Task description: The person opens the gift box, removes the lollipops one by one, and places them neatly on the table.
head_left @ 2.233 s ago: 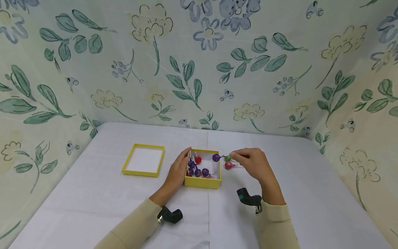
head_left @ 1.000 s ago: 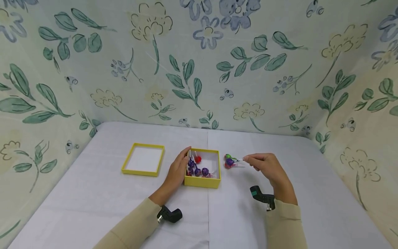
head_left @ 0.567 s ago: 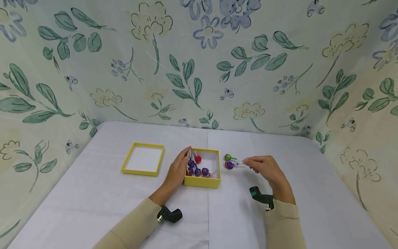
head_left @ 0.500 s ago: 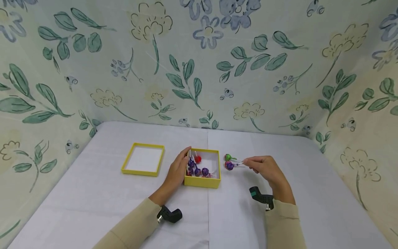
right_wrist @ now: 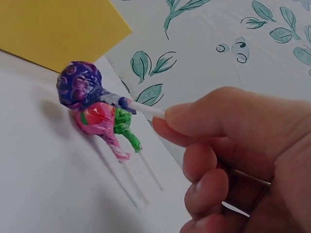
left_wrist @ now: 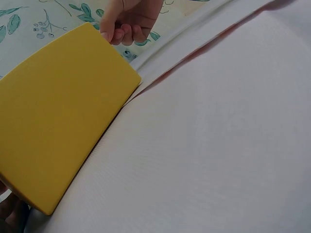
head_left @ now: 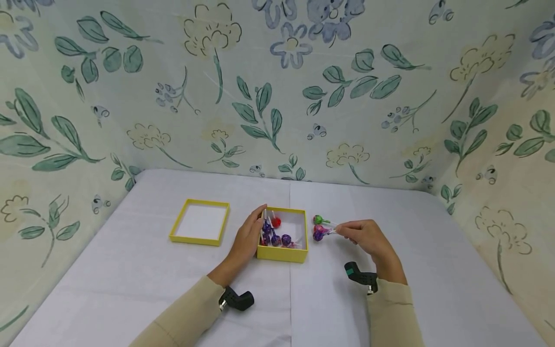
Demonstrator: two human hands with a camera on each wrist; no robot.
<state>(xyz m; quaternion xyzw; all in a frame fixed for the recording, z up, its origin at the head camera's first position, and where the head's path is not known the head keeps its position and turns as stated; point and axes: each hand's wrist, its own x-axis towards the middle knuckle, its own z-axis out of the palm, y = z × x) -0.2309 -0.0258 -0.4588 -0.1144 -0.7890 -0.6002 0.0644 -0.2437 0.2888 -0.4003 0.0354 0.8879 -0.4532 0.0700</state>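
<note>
A purple-wrapped lollipop (right_wrist: pixel 80 86) hangs by its white stick from my right hand (head_left: pixel 366 238), whose thumb and index finger pinch the stick. Its head is just in front of a pink lollipop (right_wrist: pixel 99 120) and a green lollipop (head_left: pixel 318 219) lying right of the yellow box; whether it touches the pink one or the table I cannot tell. My left hand (head_left: pixel 247 241) rests along the left side of the yellow box (head_left: pixel 282 254), its fingers fairly straight. Inside the box are a red lollipop (head_left: pixel 276 222) and several purple lollipops (head_left: pixel 275 240), partly hidden by the walls.
Left of the box, a yellow-rimmed lid (head_left: pixel 199 241) lies with its white inside up. A white cloth (head_left: pixel 195 284) covers the table. Behind and at the sides hangs a flower-patterned curtain (head_left: pixel 286 115). Both wrists wear black cameras (head_left: pixel 238 300).
My right hand has carried the purple lollipop from over the box out to the right, then lowered it toward me, past the green and pink ones. My left hand stays on the box.
</note>
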